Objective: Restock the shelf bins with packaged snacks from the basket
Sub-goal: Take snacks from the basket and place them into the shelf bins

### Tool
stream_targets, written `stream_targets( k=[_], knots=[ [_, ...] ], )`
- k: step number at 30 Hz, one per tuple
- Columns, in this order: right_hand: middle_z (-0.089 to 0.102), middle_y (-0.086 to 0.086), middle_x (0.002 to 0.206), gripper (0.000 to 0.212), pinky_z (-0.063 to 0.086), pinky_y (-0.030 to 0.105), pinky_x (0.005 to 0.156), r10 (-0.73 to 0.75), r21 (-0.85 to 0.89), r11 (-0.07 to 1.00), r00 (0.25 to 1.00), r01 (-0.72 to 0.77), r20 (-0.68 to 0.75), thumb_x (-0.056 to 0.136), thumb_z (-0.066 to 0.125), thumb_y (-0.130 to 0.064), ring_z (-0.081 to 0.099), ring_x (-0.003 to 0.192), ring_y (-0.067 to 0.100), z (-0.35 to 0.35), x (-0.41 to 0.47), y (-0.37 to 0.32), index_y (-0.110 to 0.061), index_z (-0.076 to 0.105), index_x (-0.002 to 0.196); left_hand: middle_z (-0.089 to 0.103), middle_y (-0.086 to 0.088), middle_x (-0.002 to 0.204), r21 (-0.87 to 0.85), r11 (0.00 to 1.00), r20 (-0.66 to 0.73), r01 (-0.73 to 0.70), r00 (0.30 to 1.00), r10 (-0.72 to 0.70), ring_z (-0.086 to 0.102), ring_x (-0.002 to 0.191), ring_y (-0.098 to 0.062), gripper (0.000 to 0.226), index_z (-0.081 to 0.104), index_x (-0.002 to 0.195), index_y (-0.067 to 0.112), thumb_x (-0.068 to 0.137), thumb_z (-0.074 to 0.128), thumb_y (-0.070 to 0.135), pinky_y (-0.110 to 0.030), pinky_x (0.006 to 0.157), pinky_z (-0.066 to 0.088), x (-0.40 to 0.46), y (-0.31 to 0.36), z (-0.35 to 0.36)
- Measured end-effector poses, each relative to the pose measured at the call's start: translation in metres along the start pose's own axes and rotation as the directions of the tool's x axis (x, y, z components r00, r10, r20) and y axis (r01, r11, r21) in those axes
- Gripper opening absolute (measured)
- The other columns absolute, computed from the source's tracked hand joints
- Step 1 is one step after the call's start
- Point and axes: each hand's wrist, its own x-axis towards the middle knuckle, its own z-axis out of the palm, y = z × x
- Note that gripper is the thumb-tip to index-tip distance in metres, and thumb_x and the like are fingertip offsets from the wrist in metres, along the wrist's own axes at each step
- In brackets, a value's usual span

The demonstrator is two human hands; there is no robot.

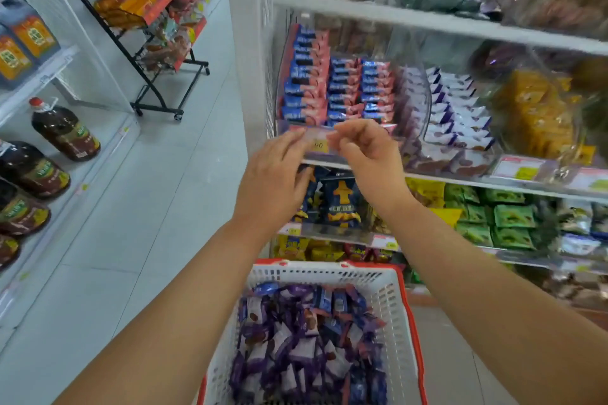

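A white basket with a red rim stands low in the middle, filled with several purple and blue snack packs. Above it, a clear shelf bin holds rows of blue-and-pink snack packs. Both hands are at the bin's front edge, on a price tag strip. My left hand lies with fairly straight fingers against the strip's left end. My right hand has its fingers curled and pinches the strip's right end. Neither hand holds a snack pack.
A neighbouring bin holds white-and-purple packs; yellow packs lie further right. Dark blue bags and green packs fill the shelf below. Oil bottles line the left shelves. A black wheeled rack stands down the tiled aisle.
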Motion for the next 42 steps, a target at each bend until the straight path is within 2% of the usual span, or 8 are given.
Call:
stream_targets(
  k=[6,15,17,19,22,28,34,42],
  knots=[
    [0.07,-0.006,0.085,0.026,0.056,0.033,0.085,0.294,-0.066,0.956,0.934,-0.287,0.202,0.095,0.054,-0.003,0.067,0.086,0.016,0.045,-0.113,0.09,-0.027,0.061,0.089,0.062,-0.006,0.126,-0.096,0.937,0.273,0.335,0.914,-0.299,0.051,0.118,-0.025,0.036,0.061,0.128,0.016,0.093,0.061,0.015,-0.039,0.101,0.042,-0.122,-0.022,0.034],
    [0.06,-0.001,0.102,0.022,0.049,0.038,0.076,0.827,-0.635,0.538,0.491,-0.554,0.274,0.098,0.051,-0.023,0.061,0.085,0.023,0.058,-0.208,0.269,-0.02,0.056,0.12,0.061,0.001,0.13,0.036,0.736,0.571,0.676,0.591,-0.57,0.056,0.118,-0.016,0.035,0.058,0.132,0.02,0.098,0.056,0.025,-0.028,0.097,0.042,-0.24,-0.055,0.047],
    [0.067,0.009,0.101,0.027,0.047,0.037,0.065,0.889,-0.514,0.439,0.44,-0.737,0.128,0.096,0.055,-0.022,0.06,0.071,0.024,0.059,-0.208,0.297,-0.018,0.062,0.121,0.06,0.003,0.131,0.039,0.721,0.592,0.692,0.565,-0.575,0.055,0.119,-0.015,0.036,0.056,0.133,0.021,0.098,0.056,0.025,-0.031,0.1,0.043,-0.249,-0.059,0.05],
    [0.065,0.015,0.117,0.028,0.053,0.04,0.077,0.949,-0.11,0.315,0.311,-0.943,0.048,0.095,0.061,-0.021,0.065,0.095,0.031,0.064,-0.198,0.321,-0.018,0.063,0.123,0.06,0.004,0.13,0.031,0.714,0.608,0.7,0.554,-0.569,0.055,0.119,-0.014,0.036,0.056,0.134,0.021,0.098,0.056,0.025,-0.03,0.101,0.043,-0.253,-0.063,0.053],
    [0.063,0.01,0.118,0.054,0.05,0.028,0.067,0.979,0.43,0.119,0.178,-0.895,0.099,0.097,0.056,-0.008,0.062,0.087,0.02,0.075,-0.183,0.335,-0.029,0.04,0.145,0.06,0.005,0.128,0.002,0.711,0.614,0.704,0.56,-0.556,0.055,0.118,-0.012,0.034,0.057,0.132,0.022,0.098,0.056,0.024,-0.026,0.099,0.041,-0.255,-0.067,0.058],
    [0.059,0.016,0.123,0.061,0.044,0.022,0.05,0.958,0.32,0.283,0.255,-0.904,-0.128,0.097,0.043,0.007,0.054,0.072,0.02,0.086,-0.167,0.353,-0.028,0.038,0.148,0.059,0.01,0.127,-0.02,0.693,0.622,0.72,0.552,-0.556,0.054,0.118,-0.008,0.036,0.054,0.133,0.026,0.098,0.056,0.028,-0.021,0.097,0.039,-0.257,-0.07,0.067],
    [0.062,0.01,0.124,0.044,0.051,0.034,0.071,0.852,-0.094,0.436,0.444,-0.895,-0.277,0.094,0.06,-0.004,0.056,0.083,0.023,0.067,-0.173,0.312,-0.016,0.053,0.136,0.059,0.011,0.129,-0.049,0.697,0.638,0.715,0.56,-0.529,0.053,0.119,-0.007,0.034,0.054,0.133,0.028,0.098,0.055,0.03,-0.021,0.093,0.037,-0.244,-0.062,0.07],
    [0.051,0.002,0.06,0.029,0.032,0.021,0.047,0.706,0.098,0.621,0.609,-0.778,0.361,0.092,0.062,-0.029,0.044,0.053,0.013,0.023,-0.178,0.176,-0.009,0.063,0.114,0.051,0.014,0.136,-0.299,0.553,0.726,0.778,0.562,-0.397,0.049,0.122,-0.003,0.044,0.045,0.139,0.037,0.097,0.054,0.042,-0.031,0.108,0.042,-0.182,-0.018,0.06]
  ],
)
